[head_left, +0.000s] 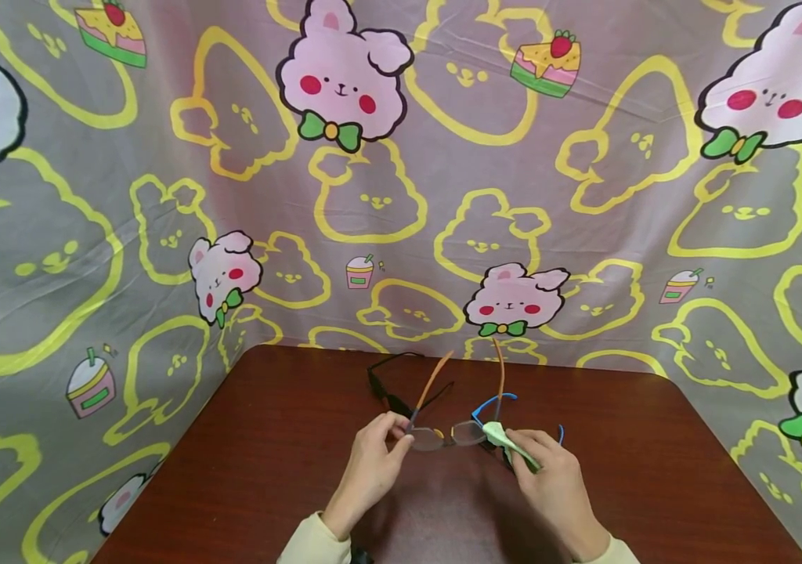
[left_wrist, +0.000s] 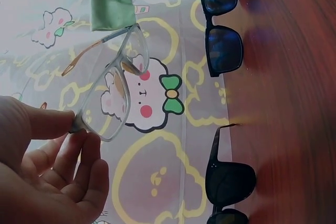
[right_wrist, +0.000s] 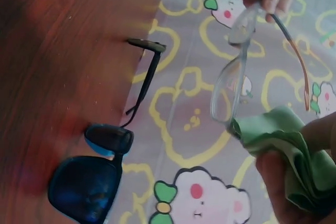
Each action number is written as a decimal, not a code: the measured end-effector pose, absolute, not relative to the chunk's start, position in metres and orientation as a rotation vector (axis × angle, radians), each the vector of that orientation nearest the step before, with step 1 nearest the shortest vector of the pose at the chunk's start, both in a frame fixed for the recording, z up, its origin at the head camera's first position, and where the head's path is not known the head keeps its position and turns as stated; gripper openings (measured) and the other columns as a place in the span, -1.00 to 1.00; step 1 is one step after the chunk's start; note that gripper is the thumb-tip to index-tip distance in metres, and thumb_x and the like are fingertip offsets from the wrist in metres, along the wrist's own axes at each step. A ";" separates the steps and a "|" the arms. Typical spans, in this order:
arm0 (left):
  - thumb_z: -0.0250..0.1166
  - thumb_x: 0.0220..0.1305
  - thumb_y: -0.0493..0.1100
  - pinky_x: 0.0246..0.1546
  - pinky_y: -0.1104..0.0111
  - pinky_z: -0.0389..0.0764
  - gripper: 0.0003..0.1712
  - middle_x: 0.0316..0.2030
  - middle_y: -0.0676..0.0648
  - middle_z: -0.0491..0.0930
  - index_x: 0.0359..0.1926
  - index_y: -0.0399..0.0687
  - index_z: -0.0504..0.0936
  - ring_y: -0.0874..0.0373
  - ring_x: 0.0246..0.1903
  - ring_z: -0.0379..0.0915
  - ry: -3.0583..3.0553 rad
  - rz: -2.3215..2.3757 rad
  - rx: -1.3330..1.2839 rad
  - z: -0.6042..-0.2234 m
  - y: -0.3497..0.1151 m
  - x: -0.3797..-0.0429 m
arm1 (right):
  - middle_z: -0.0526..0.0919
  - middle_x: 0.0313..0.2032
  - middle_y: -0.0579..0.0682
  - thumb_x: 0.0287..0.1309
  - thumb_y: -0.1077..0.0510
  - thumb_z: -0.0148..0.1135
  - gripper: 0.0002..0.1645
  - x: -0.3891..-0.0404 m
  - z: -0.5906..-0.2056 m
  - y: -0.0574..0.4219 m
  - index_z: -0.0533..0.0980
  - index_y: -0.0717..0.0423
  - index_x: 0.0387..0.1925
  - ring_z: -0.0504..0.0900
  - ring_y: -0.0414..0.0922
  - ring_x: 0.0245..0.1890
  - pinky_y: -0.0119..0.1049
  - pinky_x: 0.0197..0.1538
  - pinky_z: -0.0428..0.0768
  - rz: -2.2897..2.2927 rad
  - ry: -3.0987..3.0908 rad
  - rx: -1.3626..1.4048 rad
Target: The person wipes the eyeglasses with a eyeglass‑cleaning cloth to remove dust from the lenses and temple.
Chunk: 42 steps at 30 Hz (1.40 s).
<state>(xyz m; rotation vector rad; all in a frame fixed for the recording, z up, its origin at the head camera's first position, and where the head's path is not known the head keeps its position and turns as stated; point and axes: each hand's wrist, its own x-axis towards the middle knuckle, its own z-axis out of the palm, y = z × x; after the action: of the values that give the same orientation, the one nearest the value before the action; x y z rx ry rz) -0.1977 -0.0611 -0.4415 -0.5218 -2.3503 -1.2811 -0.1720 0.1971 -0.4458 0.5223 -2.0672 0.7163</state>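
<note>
My left hand (head_left: 376, 462) pinches a pair of clear-framed eyeglasses (left_wrist: 107, 106) at one front corner, by the hinge, between thumb and fingers. The glasses are held up over the table, their brownish-orange temples unfolded and pointing away from me. At the opposite corner, my right hand (head_left: 552, 482) grips a bunched light green cloth (right_wrist: 283, 140) between thumb and fingers. In the right wrist view the cloth covers that end of the frame. Both lenses stand outside the cloth.
Behind the hands on the brown table (head_left: 246, 470) lie black sunglasses (head_left: 390, 395), at left, and blue-armed sunglasses (right_wrist: 86, 187), at right. A grey curtain (head_left: 401, 258) printed with rabbits rises along the table's back and sides. Something small and dark (head_left: 361, 556) shows at the near edge.
</note>
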 end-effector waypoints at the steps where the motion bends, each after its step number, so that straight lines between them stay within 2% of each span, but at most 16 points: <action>1: 0.36 0.11 -0.32 -0.30 0.35 0.47 -0.84 -0.45 0.17 0.49 -0.29 -0.03 0.59 0.28 -0.39 0.46 -2.352 -1.287 -0.519 -0.442 -0.061 -0.197 | 0.64 -0.32 -0.07 -0.40 0.53 0.37 -0.53 -0.172 -0.446 0.196 0.68 0.22 -0.27 0.64 -0.14 -0.42 -0.53 -0.39 0.51 0.680 -2.040 0.552; 3: 0.37 0.10 -0.32 -0.29 0.34 0.47 -0.83 -0.46 0.18 0.49 -0.30 -0.03 0.59 0.27 -0.39 0.46 -2.353 -1.295 -0.515 -0.441 -0.060 -0.197 | 0.60 -0.33 -0.02 -0.35 0.49 0.31 -0.57 -0.172 -0.445 0.194 0.68 0.26 -0.27 0.62 -0.12 -0.46 -0.46 -0.44 0.52 0.630 -1.995 0.590; 6: 0.38 0.09 -0.32 -0.29 0.34 0.48 -0.83 -0.46 0.18 0.49 -0.30 -0.03 0.59 0.27 -0.39 0.46 -2.352 -1.304 -0.515 -0.441 -0.058 -0.196 | 0.54 -0.35 0.03 -0.13 0.37 0.14 -0.69 -0.173 -0.444 0.192 0.67 0.26 -0.27 0.56 -0.11 -0.48 -0.37 -0.49 0.50 0.576 -1.957 0.608; 8: 0.38 0.08 -0.32 -0.29 0.34 0.48 -0.83 -0.47 0.17 0.50 -0.31 -0.04 0.59 0.27 -0.40 0.46 -2.346 -1.300 -0.520 -0.440 -0.058 -0.196 | 0.51 -0.37 0.05 0.00 0.27 0.03 -0.68 -0.176 -0.444 0.190 0.68 0.25 -0.30 0.53 -0.10 -0.48 -0.30 -0.48 0.49 0.535 -1.937 0.614; 11: 0.39 0.07 -0.32 -0.29 0.34 0.48 -0.83 -0.47 0.17 0.50 -0.31 -0.06 0.59 0.28 -0.40 0.47 -2.334 -1.292 -0.536 -0.439 -0.057 -0.195 | 0.52 -0.40 0.04 0.08 0.22 -0.05 -0.65 -0.180 -0.445 0.187 0.67 0.24 -0.34 0.52 -0.07 -0.47 -0.25 -0.46 0.49 0.474 -1.901 0.645; 16: 0.39 0.07 -0.32 -0.29 0.34 0.49 -0.82 -0.47 0.17 0.51 -0.31 -0.05 0.59 0.28 -0.39 0.47 -2.322 -1.284 -0.560 -0.439 -0.055 -0.194 | 0.54 -0.42 0.02 0.06 0.24 -0.01 -0.71 -0.182 -0.448 0.183 0.64 0.24 -0.39 0.53 -0.05 -0.44 -0.22 -0.44 0.51 0.446 -1.880 0.686; 21: 0.39 0.07 -0.32 -0.28 0.34 0.50 -0.81 -0.46 0.18 0.52 -0.31 -0.02 0.58 0.28 -0.38 0.48 -2.302 -1.294 -0.580 -0.441 -0.054 -0.195 | 0.53 -0.42 0.03 0.10 0.22 -0.14 -0.61 -0.182 -0.450 0.179 0.65 0.21 -0.40 0.51 -0.04 -0.43 -0.21 -0.45 0.51 0.436 -1.894 0.697; 26: 0.40 0.05 -0.33 -0.28 0.31 0.51 -0.81 -0.47 0.18 0.52 -0.32 -0.03 0.59 0.29 -0.39 0.48 -2.277 -1.303 -0.592 -0.440 -0.053 -0.194 | 0.52 -0.35 0.08 -0.14 0.29 -0.01 -0.63 -0.179 -0.453 0.177 0.65 0.29 -0.31 0.50 0.01 -0.36 -0.17 -0.38 0.52 0.422 -2.006 0.702; 29: 0.40 0.04 -0.32 -0.27 0.31 0.51 -0.80 -0.47 0.18 0.52 -0.32 -0.02 0.59 0.29 -0.38 0.48 -2.270 -1.306 -0.594 -0.440 -0.052 -0.194 | 0.49 -0.30 0.10 -0.27 0.32 0.08 -0.57 -0.176 -0.455 0.176 0.63 0.33 -0.25 0.48 0.04 -0.28 -0.14 -0.28 0.52 0.420 -2.097 0.704; 36: 0.40 0.04 -0.32 -0.26 0.31 0.51 -0.80 -0.47 0.18 0.52 -0.32 -0.01 0.58 0.28 -0.38 0.49 -2.263 -1.310 -0.596 -0.439 -0.051 -0.195 | 0.48 -0.28 0.11 -0.21 0.34 -0.01 -0.51 -0.175 -0.454 0.176 0.59 0.36 -0.14 0.44 0.04 -0.27 -0.15 -0.24 0.48 0.429 -2.139 0.785; 42: 0.40 0.05 -0.32 -0.25 0.33 0.50 -0.80 -0.46 0.18 0.52 -0.32 0.00 0.58 0.28 -0.38 0.49 -2.261 -1.309 -0.608 -0.442 -0.051 -0.195 | 0.58 -0.29 0.03 -0.18 0.36 -0.02 -0.58 -0.176 -0.453 0.177 0.59 0.28 -0.21 0.46 -0.03 -0.32 -0.24 -0.24 0.46 0.442 -2.107 0.850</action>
<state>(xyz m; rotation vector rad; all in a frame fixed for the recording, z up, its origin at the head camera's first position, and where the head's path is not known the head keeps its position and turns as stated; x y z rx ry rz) -0.1951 -0.0513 -0.4418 -0.6078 -2.2614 -1.3091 -0.1764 0.1772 -0.4531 0.8503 -2.1074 0.4416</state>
